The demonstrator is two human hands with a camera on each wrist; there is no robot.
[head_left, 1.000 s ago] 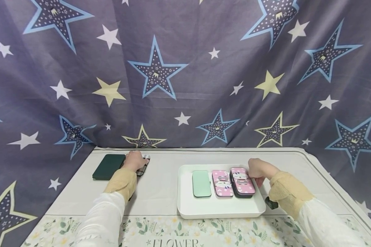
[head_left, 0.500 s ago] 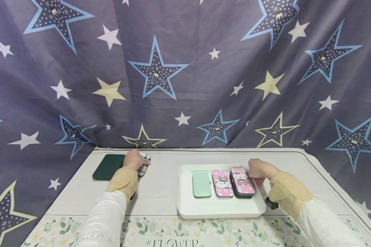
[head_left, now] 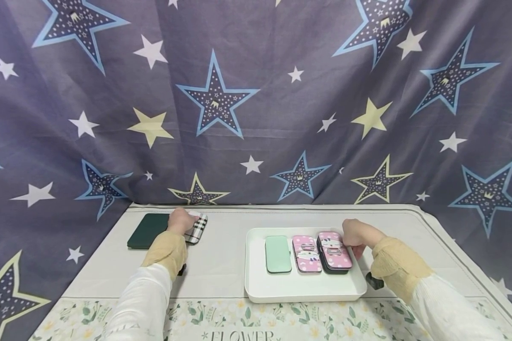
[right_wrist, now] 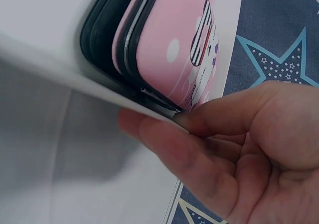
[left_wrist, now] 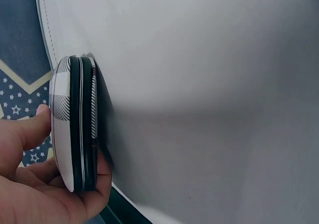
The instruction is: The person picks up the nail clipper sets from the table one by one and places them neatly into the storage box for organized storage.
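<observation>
At the back left my left hand [head_left: 180, 220] grips a black-and-white plaid case [head_left: 197, 228]. In the left wrist view the thumb presses the plaid face and fingers curl round the dark green underside of the case [left_wrist: 83, 129]. My right hand [head_left: 357, 233] pinches the right rim of a white tray [head_left: 300, 294], thumb inside and fingers outside, as the right wrist view shows. Inside the tray lie a mint green case [head_left: 278, 254], a pink cat-print case [head_left: 307, 254] and, nearest the right hand, another pink cat-print case [head_left: 335, 249] on top of a dark one [right_wrist: 102, 30].
Left of the left hand a dark green flat case [head_left: 148, 230] lies on the table, partly hidden by that hand. A star-printed curtain [head_left: 256, 118] hangs along the table's back edge. The white tablecloth [head_left: 222, 265] carries a flower-print strip in front.
The left hand has shifted slightly left, and more of the plaid case's patterned face shows. The right hand and the tray have stayed in place.
</observation>
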